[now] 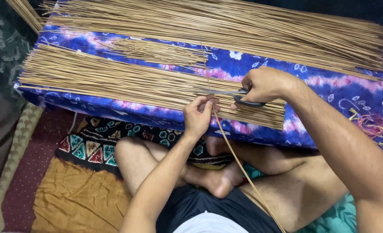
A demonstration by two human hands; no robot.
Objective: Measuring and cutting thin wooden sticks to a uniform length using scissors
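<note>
I've got the left hand (pixel 199 113) pinched shut on a single thin stick (pixel 243 170), thumb and fingers closed near its upper end, and the stick runs down from that hand across my lap toward the bottom edge. Right beside it, the right hand (pixel 264 84) is wrapped through the black handles of the scissors (pixel 234 94), fingers curled tight; the blades point toward the left hand and sit just above its fingertips. How far the blades stand apart, I can't tell. Under both hands lies a flat spread of pale sticks (pixel 113 80) on a blue and pink tie-dye cloth (pixel 321 92). Beyond the hands, a second, larger heap of sticks (pixel 243 30) crosses the cloth. Below the left forearm, a patterned cushion (pixel 92 146).
</note>
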